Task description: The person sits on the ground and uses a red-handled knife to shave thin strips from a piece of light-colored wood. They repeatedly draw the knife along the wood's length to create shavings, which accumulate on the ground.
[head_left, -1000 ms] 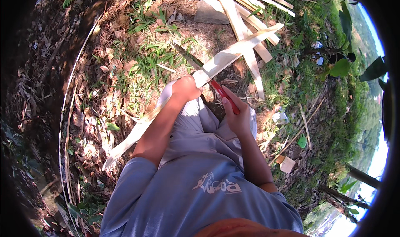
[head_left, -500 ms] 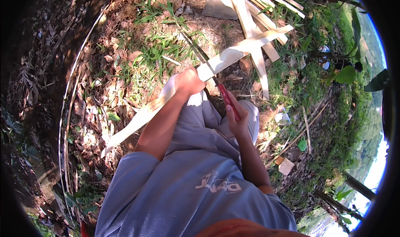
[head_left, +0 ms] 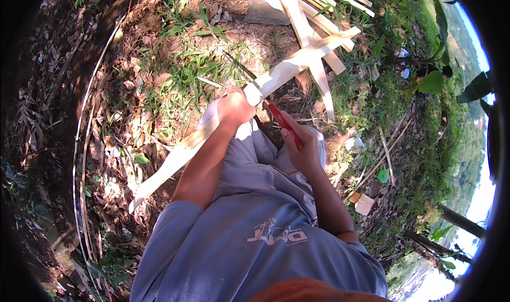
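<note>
A long pale wooden strip (head_left: 281,73) lies slantwise across the front of my legs, running from lower left to upper right. My left hand (head_left: 237,108) is closed around it near its middle. In my right hand (head_left: 304,149) is a knife (head_left: 280,116) with a red handle and a long dark blade. The blade crosses the strip just right of my left hand and points up and left, its tip over the grass. Whether the edge bites into the wood I cannot tell. The strip's far end overlaps other pale strips.
Several pale strips (head_left: 297,15) lie crossed on the ground ahead, beside a flat grey slab (head_left: 267,11). Long thin canes (head_left: 79,142) curve along the left. A small wooden block (head_left: 364,204) and thin sticks (head_left: 387,156) are at the right. Leafy plants (head_left: 431,83) rise beyond.
The whole view has shifted slightly, with the ground moving left. The knife blade reaches less far beyond the strip, and the strip's lower-left end sits lower. Both grips are unchanged.
</note>
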The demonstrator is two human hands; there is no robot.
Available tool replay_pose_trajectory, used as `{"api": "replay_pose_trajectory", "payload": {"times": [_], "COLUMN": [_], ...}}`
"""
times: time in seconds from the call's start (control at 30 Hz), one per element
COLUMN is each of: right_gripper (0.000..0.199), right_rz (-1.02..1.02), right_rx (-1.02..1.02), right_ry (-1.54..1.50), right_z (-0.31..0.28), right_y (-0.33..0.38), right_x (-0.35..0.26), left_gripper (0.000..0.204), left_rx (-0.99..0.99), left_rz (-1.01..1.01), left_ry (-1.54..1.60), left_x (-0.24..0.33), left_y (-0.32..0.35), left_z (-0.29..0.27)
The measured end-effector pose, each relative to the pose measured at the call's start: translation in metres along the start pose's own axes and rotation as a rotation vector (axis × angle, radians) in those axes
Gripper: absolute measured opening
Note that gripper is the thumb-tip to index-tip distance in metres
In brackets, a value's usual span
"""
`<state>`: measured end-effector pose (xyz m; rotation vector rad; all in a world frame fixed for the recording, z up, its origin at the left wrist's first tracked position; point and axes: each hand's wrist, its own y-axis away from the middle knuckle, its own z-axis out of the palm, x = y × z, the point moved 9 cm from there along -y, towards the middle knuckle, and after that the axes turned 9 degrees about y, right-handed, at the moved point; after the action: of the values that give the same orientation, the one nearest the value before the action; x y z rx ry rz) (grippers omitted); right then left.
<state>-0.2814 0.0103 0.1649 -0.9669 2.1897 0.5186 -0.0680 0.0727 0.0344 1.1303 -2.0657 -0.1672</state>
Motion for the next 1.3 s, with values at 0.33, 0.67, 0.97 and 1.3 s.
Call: {"api": "replay_pose_trajectory", "payload": {"times": [0.33, 0.67, 0.97, 1.3], "right_gripper": [0.045, 0.042, 0.042, 0.046], "right_rz": [0.217, 0.052, 0.003, 0.086], "right_rx": [-0.015, -0.042, 0.078, 0.070], "right_ry": [-0.072, -0.081, -0.355, -0.345], "right_z": [-0.084, -0.042, 0.054, 0.019], "right_y": [0.119, 0.027, -0.075, 0.038], "right_x": [0.039, 0.025, 0.044, 0.108], "left_gripper": [0.050, 0.056, 0.050, 0.047], "left_rx": [-0.074, -0.082, -0.027, -0.109], "left_rz": [0.038, 0.063, 0.052, 0.011], "left_ry": [-0.041, -0.083, -0.050, -0.010], "left_x": [-0.004, -0.006, -0.004, -0.006], "left_y": [-0.009, -0.014, -0.011, -0.016], "left_z": [0.006, 0.016, 0.012, 0.005]}}
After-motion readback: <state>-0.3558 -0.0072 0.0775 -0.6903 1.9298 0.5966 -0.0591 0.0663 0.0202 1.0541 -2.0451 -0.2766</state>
